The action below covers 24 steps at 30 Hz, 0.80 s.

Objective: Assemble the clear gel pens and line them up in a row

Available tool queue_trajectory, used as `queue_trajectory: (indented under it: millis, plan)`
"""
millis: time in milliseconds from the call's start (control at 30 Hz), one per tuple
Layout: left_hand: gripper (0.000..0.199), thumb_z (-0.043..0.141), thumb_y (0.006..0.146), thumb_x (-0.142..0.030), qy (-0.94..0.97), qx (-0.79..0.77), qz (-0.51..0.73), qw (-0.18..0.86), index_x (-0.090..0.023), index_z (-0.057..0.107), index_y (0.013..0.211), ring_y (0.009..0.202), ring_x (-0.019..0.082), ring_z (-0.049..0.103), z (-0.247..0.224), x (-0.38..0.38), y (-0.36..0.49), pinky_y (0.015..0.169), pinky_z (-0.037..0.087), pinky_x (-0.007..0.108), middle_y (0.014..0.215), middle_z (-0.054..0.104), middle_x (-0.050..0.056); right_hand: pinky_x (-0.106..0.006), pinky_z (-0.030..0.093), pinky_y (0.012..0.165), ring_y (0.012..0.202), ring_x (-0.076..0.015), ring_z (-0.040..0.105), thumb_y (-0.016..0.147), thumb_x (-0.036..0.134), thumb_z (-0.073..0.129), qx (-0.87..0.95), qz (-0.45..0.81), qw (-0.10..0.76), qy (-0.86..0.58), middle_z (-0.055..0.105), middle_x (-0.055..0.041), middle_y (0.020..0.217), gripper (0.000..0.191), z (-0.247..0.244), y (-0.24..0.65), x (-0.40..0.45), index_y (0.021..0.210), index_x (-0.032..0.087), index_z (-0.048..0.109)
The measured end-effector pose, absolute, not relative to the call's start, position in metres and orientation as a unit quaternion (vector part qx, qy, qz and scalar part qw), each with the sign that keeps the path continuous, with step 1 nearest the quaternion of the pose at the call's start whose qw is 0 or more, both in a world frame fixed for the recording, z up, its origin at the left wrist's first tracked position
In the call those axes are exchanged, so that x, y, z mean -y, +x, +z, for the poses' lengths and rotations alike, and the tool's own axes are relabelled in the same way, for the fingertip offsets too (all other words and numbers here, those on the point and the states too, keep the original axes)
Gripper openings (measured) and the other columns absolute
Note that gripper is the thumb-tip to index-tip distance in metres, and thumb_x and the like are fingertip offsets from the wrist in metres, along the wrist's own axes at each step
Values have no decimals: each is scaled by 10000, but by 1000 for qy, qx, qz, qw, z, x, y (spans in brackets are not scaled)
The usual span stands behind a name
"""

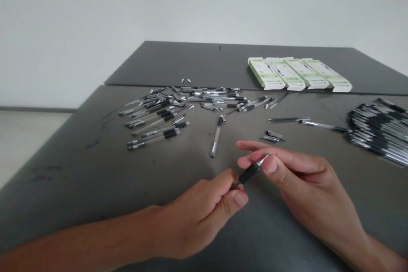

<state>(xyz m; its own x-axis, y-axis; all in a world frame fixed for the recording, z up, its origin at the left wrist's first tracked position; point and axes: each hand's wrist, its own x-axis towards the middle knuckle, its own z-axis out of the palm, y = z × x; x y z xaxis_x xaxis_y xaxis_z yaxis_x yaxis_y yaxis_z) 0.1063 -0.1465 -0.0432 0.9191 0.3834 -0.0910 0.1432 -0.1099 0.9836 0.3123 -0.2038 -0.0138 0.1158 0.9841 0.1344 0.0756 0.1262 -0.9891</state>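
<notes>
Fingers of the left hand (204, 212) close around the barrel of a pen (249, 173), apparently steadying it, while the right hand (306, 187) pinches its silvery tip between thumb and forefinger, probably for fine control. Both meet near centre, above the table (178, 170). Beyond, a loose pen (216, 137) and the scattered pile (219, 95) could crowd a forward reach; flattened boxes (296, 74) lie far right.

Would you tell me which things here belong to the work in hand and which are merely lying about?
Likely in the work:
- pen, between left hand and right hand
- loose pen parts, centre
- pen pile, right

Apparently just lying about:
- packaging, back right
- dark scrap, far back
</notes>
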Motion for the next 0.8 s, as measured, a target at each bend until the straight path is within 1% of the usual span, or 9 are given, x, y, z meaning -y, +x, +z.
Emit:
queue_trajectory:
  millis: [100, 200, 300, 367, 433, 467, 533, 600, 800]
  plan:
    - [459, 273, 1161, -623, 744, -178, 87, 637, -223, 464, 1042, 629, 127, 464, -43, 147, 106, 583, 350, 290, 766, 476, -45, -295, 675, 980, 1137, -223, 813, 955, 463, 814, 518, 416, 544, -512, 878, 13, 1016, 110, -14, 313, 206, 976, 396, 899]
    - [446, 277, 1161, -614, 753, -186, 87, 626, -227, 465, 1044, 661, 135, 478, -43, 148, 106, 611, 366, 297, 802, 484, -34, -271, 694, 873, 959, -199, 848, 929, 447, 845, 505, 440, 547, -502, 879, 27, 983, 97, -17, 313, 207, 1014, 430, 890]
    - [398, 307, 1167, -578, 760, -179, 90, 618, -236, 463, 1037, 685, 139, 501, -43, 148, 106, 631, 381, 293, 811, 492, -33, -295, 685, 792, 899, -208, 843, 897, 560, 841, 482, 467, 569, -476, 881, 22, 993, 344, -22, 318, 206, 1231, 478, 825]
    - [377, 338, 1162, -573, 762, -174, 94, 617, -242, 458, 1025, 677, 139, 510, -43, 148, 105, 620, 375, 288, 791, 490, -37, -315, 658, 739, 877, -217, 822, 935, 686, 728, 470, 445, 592, -480, 880, 3, 994, 438, -26, 324, 204, 1310, 469, 793]
    - [356, 355, 1158, -566, 764, -170, 93, 616, -248, 450, 1032, 660, 139, 525, -42, 149, 105, 603, 370, 284, 771, 495, -39, -326, 612, 678, 830, -217, 787, 991, 693, 643, 465, 376, 599, -532, 873, -5, 986, 388, -28, 333, 200, 1211, 440, 840]
    - [344, 361, 1156, -563, 765, -166, 93, 615, -250, 444, 1040, 654, 139, 533, -41, 149, 104, 598, 372, 281, 767, 501, -40, -331, 594, 673, 827, -219, 775, 992, 655, 672, 470, 326, 586, -574, 868, -3, 978, 329, -28, 338, 197, 1133, 425, 862]
    - [339, 359, 1154, -562, 766, -163, 95, 615, -252, 428, 1035, 643, 139, 536, -39, 149, 103, 585, 376, 274, 762, 504, -38, -346, 578, 692, 868, -240, 775, 939, 566, 790, 516, 228, 515, -646, 864, -4, 987, 220, -25, 344, 187, 1047, 395, 877]
    - [335, 369, 1148, -563, 765, -158, 103, 615, -254, 414, 1026, 629, 138, 525, -37, 149, 101, 565, 367, 267, 760, 500, -37, -360, 585, 715, 929, -264, 785, 903, 504, 845, 618, 165, 413, -649, 862, -11, 1063, 219, -20, 344, 169, 1081, 380, 872]
    - [355, 376, 1127, -600, 762, -164, 137, 611, -264, 394, 1013, 579, 138, 491, -41, 147, 97, 515, 325, 265, 727, 494, -37, -402, 593, 979, 1102, -256, 773, 1065, 325, 627, 868, 109, 206, -439, 834, -49, 1197, 264, -7, 295, 75, 1209, 298, 847]
